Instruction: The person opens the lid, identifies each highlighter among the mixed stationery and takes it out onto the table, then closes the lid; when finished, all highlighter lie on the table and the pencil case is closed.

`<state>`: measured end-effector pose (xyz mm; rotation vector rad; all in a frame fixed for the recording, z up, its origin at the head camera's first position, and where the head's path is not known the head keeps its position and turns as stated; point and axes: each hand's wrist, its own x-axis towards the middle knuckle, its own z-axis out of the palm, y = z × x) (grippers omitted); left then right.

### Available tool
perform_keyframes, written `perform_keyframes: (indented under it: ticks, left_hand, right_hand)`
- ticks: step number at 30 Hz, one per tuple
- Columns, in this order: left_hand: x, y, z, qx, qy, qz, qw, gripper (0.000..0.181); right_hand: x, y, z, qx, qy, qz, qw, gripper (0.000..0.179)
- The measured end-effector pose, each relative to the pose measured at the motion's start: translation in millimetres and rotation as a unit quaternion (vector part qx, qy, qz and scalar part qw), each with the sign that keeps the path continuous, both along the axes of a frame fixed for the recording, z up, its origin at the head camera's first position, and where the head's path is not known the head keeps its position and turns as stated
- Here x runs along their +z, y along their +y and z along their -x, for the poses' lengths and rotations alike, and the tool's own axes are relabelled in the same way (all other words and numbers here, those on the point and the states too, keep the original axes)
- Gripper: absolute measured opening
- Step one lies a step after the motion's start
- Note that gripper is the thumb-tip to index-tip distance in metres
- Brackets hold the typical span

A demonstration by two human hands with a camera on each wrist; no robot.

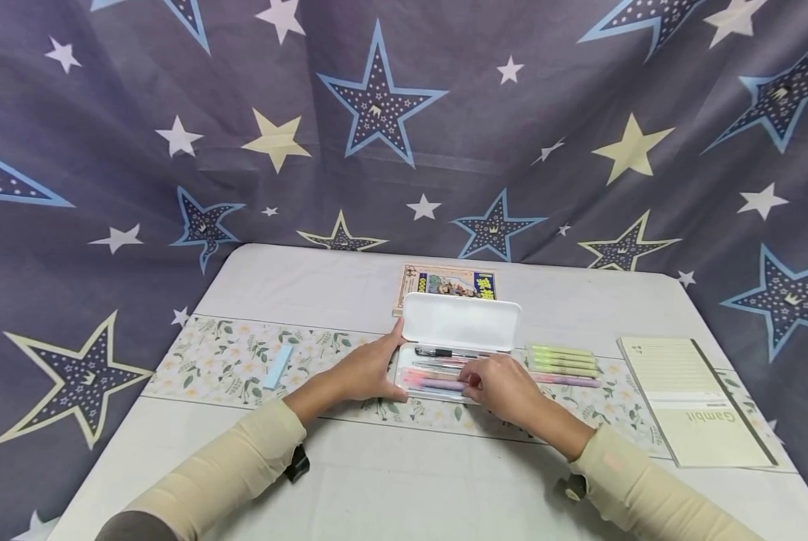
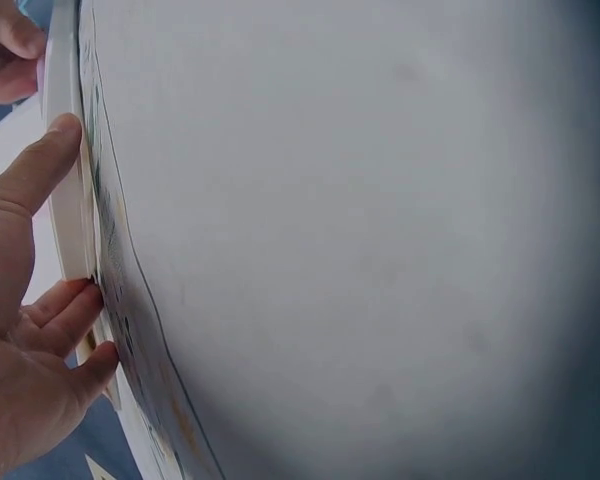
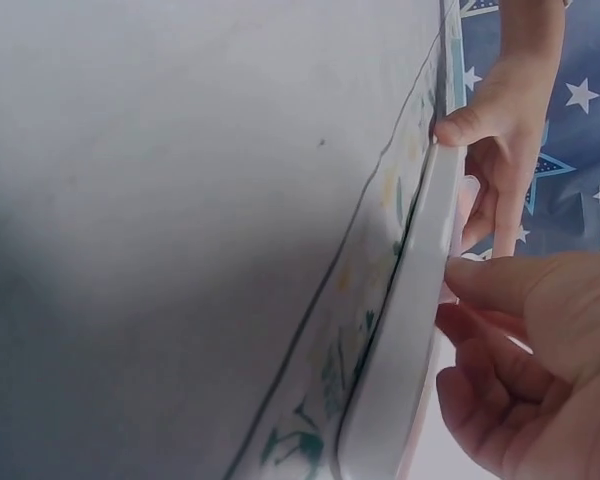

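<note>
A white pencil case [image 1: 461, 323] lies with its lid raised, several pens inside, among them a black pen [image 1: 436, 352] and a purple pen [image 1: 442, 384] along the front. My left hand [image 1: 369, 370] grips the case's left end, thumb at the front corner and fingers toward the back. In the left wrist view that thumb [image 2: 55, 160] presses the front wall. Over the right half of the case, my right hand [image 1: 501, 385] pinches the purple pen near the front wall. Its fingertips are partly hidden behind the case wall [image 3: 405, 340] in the right wrist view.
Right of the case lie several yellow-green pens [image 1: 562, 358] and a pink-purple pen [image 1: 569, 380]. A Gambit notepad [image 1: 704, 432] is farther right. Behind the lid is an illustrated book [image 1: 447, 281]; a light blue strip [image 1: 278, 367] lies left on the floral runner [image 1: 208, 361].
</note>
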<state>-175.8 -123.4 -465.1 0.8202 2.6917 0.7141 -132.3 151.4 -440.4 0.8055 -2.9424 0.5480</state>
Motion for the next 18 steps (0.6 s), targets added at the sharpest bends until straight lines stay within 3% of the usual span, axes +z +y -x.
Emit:
perform_keyframes:
  ticks: [9, 13, 18]
  left_hand:
    - [-1.4, -0.2, 0.8, -0.004, 0.000, 0.000, 1.0000, 0.142]
    - [-1.0, 0.0, 0.6, -0.003, -0.001, 0.002, 1.0000, 0.142]
    - [0.4, 0.4, -0.2, 0.001, -0.002, 0.005, 1.0000, 0.142]
  right_hand:
    - [-2.1, 7.5, 4.3, 0.096, 0.047, -0.014, 0.9941, 0.012]
    - [-2.2, 12.9, 4.9, 0.108, 0.042, -0.020, 0.9930, 0.012]
    - [1.3, 20.0, 5.3, 0.094, 0.027, -0.029, 0.9948, 0.013]
